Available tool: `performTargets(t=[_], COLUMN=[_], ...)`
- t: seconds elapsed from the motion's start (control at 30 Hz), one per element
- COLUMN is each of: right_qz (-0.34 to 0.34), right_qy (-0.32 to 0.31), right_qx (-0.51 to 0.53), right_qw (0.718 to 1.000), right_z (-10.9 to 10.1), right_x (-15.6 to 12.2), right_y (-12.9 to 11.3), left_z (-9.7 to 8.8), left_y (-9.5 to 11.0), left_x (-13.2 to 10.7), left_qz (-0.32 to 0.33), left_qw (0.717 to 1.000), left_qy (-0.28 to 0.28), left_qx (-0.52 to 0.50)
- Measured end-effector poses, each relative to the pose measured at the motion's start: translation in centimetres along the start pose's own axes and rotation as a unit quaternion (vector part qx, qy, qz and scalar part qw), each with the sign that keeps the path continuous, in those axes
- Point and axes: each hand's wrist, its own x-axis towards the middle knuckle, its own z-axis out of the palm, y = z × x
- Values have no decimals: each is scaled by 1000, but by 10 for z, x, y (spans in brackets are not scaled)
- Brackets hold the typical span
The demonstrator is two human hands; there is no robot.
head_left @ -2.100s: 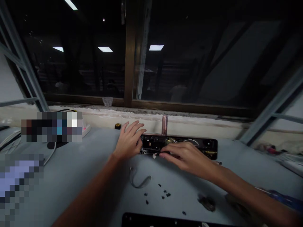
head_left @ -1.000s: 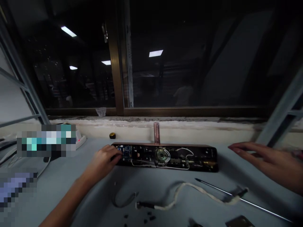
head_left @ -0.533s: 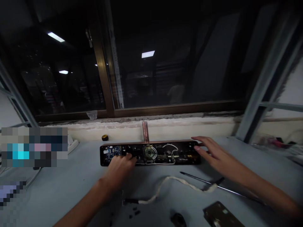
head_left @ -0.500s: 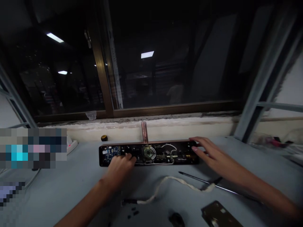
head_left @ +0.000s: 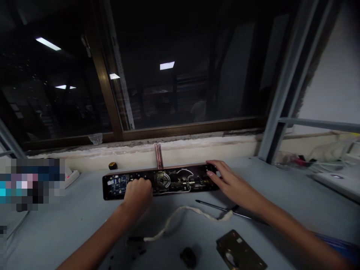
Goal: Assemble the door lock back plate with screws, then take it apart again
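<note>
A long, narrow black housing (head_left: 176,189) with its inside facing me lies across the table. It holds a blue circuit board (head_left: 119,182), a round metal part (head_left: 162,180) and white wires. My left hand (head_left: 138,193) is curled into a fist over the left middle of the housing, and its fingertips are hidden. With thumb and fingers, my right hand (head_left: 225,180) grips the housing's right end. Behind the housing, a copper-coloured bar (head_left: 158,155) points away towards the wall.
Nearer me lie a wrapped cable (head_left: 180,210), a thin black-tipped rod (head_left: 212,204), a dark metal plate (head_left: 239,249), a black round part (head_left: 188,258) and several small black pieces. A gold-and-black knob (head_left: 113,165) stands behind. Grey metal posts (head_left: 284,86) rise at the sides.
The view has swung to the right, so everything sits further left. My left hand has turned into a tighter fist over the housing. My right hand keeps its grip on the end.
</note>
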Motion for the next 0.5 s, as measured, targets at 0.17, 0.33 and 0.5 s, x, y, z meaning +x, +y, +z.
performTargets(t=[0.17, 0.33, 0.5], right_qz=[10, 33, 44], right_qy=[-10, -34, -52], right_qx=[1, 4, 5], right_qw=[1000, 999, 998], right_z=[6, 11, 11], right_x=[-1, -5, -6], right_y=[1, 3, 4], left_z=[1, 2, 2], left_y=[0, -4, -6], left_x=[4, 6, 8], left_qz=[1, 18, 38], left_qw=[1000, 1000, 999], left_qy=[-14, -18, -11], left_qx=[-1, -4, -10])
